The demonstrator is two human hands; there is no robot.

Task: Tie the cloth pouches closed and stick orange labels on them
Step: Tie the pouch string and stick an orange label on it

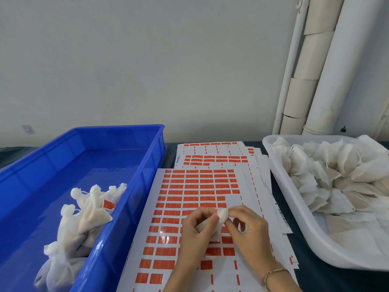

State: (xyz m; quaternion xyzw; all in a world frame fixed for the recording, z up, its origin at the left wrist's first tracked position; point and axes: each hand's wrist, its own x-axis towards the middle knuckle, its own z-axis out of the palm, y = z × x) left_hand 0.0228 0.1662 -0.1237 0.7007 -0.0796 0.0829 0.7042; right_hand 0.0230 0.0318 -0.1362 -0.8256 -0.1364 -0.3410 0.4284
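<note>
At the bottom middle of the table, near 6 o'clock, we hold one small white pouch just above the big sheet of orange labels. Our left hand has its fingers curled round the body of the pouch. Our right hand pinches the bunched top of the pouch with bent fingertips, and a thin bracelet sits on that wrist. Both hands are close together and touch the pouch. From our hands, at 9 o'clock, a blue bin stands beside the sheet. In its near end lies a heap of tied pouches, and one of them shows an orange label. At 2 o'clock a white tray holds a pile of loose pouches with their strings hanging out. At 12 o'clock more label sheets stick out from under the big one. Far off at 1 o'clock, white pipes run up the wall.
</note>
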